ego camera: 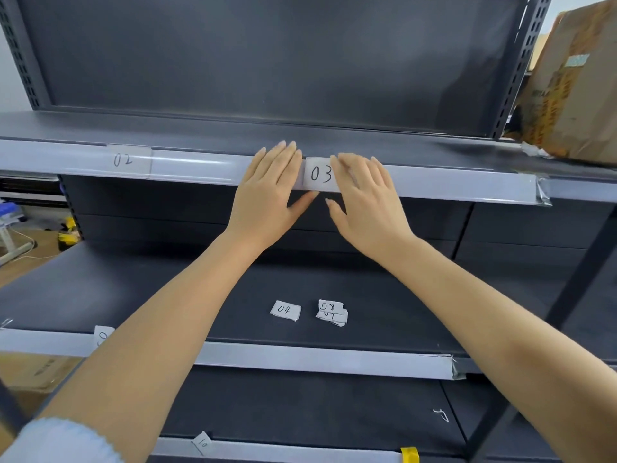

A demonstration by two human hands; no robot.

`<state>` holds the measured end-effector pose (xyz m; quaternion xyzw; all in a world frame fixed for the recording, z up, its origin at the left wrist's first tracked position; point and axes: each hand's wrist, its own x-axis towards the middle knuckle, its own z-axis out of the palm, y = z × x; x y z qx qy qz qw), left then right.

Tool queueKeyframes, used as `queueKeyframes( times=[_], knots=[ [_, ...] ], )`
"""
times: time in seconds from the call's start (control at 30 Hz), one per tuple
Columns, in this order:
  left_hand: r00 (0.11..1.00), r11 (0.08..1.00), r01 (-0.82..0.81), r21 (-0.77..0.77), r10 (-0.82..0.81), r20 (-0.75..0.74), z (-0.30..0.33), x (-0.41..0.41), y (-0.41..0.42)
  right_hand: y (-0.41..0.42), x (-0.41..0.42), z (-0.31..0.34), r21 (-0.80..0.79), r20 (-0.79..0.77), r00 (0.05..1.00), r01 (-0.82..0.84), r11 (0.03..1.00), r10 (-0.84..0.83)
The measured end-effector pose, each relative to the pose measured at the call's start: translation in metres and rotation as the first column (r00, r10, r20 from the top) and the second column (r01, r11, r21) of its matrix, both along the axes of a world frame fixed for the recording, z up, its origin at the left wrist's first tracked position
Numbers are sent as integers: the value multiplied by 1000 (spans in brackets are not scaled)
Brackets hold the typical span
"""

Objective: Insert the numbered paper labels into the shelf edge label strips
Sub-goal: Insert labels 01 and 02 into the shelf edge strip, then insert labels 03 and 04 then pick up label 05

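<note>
At the centre of the frame a small white paper label marked 03 (320,174) sits against the clear label strip (200,168) that runs along the front edge of the upper shelf (167,128). The number is handwritten in dark ink, and the paper's top edge stands slightly above the strip's upper lip. The left hand (267,192) lies flat with straight fingers on the strip just left of the label, its thumb reaching under the label's lower edge. The right hand (364,202) lies flat too, fingers extended and overlapping the label's right edge, thumb pointing toward the lower edge; neither hand curls around anything.

Further left on the same strip, in the upper left of the frame, a label marked 02 (123,160) is seated behind the plastic. On the lower shelf (167,295), below the hands, a loose label marked 04 (285,310) lies flat, and just right of it a small untidy stack of labels (332,313). A taped cardboard box (574,81) stands at the upper right.
</note>
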<state>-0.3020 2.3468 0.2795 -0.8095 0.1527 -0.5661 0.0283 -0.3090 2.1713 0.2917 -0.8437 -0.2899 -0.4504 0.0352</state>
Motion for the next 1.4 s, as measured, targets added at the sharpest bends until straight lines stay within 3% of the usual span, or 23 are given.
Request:
queueKeyframes(
  times=[0.13, 0.27, 0.37, 0.43, 0.53, 0.63, 0.73, 0.83, 1.03, 1.4],
  knots=[
    [999, 993, -21, 114, 16, 50, -26, 2, 4, -4, 5, -30, -74, 147, 989, 1, 997, 10],
    [1000, 980, -12, 199, 15, -16, -74, -4, 13, -15, 16, -72, -346, 187, 982, 32, 938, 35],
    [962, 965, -24, 261, 94, -258, -115, -3, 20, -16, 23, -105, -453, -59, 996, 29, 891, -62],
    [875, 967, -50, 249, 162, -455, -141, -2, 24, -8, 27, -122, -424, -257, 954, 29, 905, -151],
    [696, 983, -83, 166, 176, -696, -163, -3, 28, 8, 31, -142, -306, -523, 841, -37, 951, -135],
    [599, 987, -93, 127, 158, -785, -177, 3, 35, 28, 37, -156, -225, -700, 704, -53, 973, -123],
    [543, 990, -129, 52, 115, -832, -182, 9, 44, 50, 44, -167, -179, -800, 589, -60, 982, -110],
    [525, 991, -136, -6, 67, -848, -185, 18, 56, 66, 53, -174, -194, -834, 534, -46, 980, -140],
    [461, 988, -152, 19, 88, -883, -196, 39, 77, 84, 74, -200, -285, -864, 430, 15, 958, -263],
    [403, 983, -179, 46, 116, -908, -201, 59, 104, 91, 87, -202, -267, -886, 374, 75, 961, -275]
  ],
)
